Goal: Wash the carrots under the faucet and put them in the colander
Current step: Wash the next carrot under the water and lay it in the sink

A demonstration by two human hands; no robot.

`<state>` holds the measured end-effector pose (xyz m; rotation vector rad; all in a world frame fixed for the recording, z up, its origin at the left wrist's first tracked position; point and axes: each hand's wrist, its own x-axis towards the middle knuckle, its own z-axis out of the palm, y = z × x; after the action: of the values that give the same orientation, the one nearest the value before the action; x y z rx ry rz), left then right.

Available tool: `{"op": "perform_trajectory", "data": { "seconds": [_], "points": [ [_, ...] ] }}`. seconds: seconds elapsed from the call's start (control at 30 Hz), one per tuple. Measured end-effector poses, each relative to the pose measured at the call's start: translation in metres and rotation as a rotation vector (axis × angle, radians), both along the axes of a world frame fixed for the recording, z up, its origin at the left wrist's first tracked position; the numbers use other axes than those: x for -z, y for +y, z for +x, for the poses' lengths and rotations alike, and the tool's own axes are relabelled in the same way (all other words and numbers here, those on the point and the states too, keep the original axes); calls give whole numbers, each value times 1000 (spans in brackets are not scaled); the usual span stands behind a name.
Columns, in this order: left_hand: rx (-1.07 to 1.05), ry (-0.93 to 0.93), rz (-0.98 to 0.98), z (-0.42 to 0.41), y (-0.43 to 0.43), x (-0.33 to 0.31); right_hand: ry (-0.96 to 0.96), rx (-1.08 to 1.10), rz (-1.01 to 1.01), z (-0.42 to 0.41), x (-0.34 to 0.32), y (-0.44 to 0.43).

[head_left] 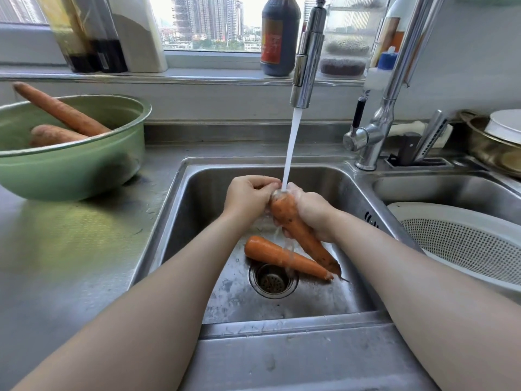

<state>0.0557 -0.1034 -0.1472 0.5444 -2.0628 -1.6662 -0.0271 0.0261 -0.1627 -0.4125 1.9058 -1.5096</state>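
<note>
"Carrots first, nearest to farthest: where are they lying?"

"I'm reading this off the head camera from my desk. Nearest, a loose carrot (282, 256) is lying on the floor of the sink (282, 324), just beside the drain (273, 280), thick end left and tip pointing right. Just above it, the held carrot (293, 221) is hanging steeply. Its thick end is up under the water (291, 142) and its tip is slanting down to the right, crossing over the loose one's tip."

"And the hands?"

"The right hand (313, 215) is wrapping its fingers round the upper half of the held carrot. The left hand (248, 197) is curling onto the thick top end, right where the stream is landing. I'm judging that it's rubbing there, so the washing step is under way."

"Which way is the colander lying?"

"The colander (465, 244) is sitting off to the right, at the second basin, and the part I'm seeing is holding no carrots. The right hand is the nearer one, so I'm expecting the carrot to travel rightward over the divider, with its long axis laid flatter to settle in. Farther left, a green bowl (70, 170) is holding two more carrots (62, 110), well apart from the sink. Beyond that, the faucet (308, 57) is pouring, and a dark bottle (279, 35) is standing on the windowsill."
</note>
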Motion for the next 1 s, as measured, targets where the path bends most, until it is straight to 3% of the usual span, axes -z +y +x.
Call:
{"op": "perform_trajectory", "data": {
  "seconds": [0.23, 0.4, 0.6, 0.8, 0.87, 1.0],
  "points": [
    [275, -89, 197, 6, 5, 1, 110, 100, 121, -2, -2, -3],
    [161, -61, 256, 3, 7, 1, 242, 100, 204, 1, -3, -6],
    [34, 2, -29, -2, 1, 2, 215, 92, 147, 6, -8, -8],
    [-163, -7, -255, -4, -3, -1, 376, -22, 166, 14, -17, -9],
    [-151, -56, -227, -4, -7, 0, 356, 4, 182, 13, -15, -11],
    [49, -157, 11, 1, -8, 2, 397, 9, 224, 8, -9, -9]
  ]
}}
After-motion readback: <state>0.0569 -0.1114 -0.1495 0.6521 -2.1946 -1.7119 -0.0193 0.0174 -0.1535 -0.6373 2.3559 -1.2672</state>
